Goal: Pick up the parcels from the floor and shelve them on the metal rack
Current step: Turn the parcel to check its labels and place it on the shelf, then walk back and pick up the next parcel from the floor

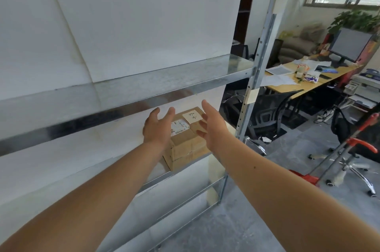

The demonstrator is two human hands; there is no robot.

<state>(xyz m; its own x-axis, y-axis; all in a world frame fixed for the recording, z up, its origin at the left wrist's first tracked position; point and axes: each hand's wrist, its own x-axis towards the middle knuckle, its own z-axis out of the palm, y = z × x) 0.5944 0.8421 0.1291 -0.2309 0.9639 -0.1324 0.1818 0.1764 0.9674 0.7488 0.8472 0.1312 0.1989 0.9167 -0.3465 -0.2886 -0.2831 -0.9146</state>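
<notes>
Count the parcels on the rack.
1. A cardboard parcel sits on the rack's lower shelf, between the open left hand and right hand. Forearms may hide others.

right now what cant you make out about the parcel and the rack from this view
- Cardboard parcel: its left side hides behind the left hand, its right edge behind the right hand.
- Printed label: text too small and blurred.
- Metal rack: top and left end cut off by the frame.
- Floor parcels: none in view, arms block the lower frame.
</notes>
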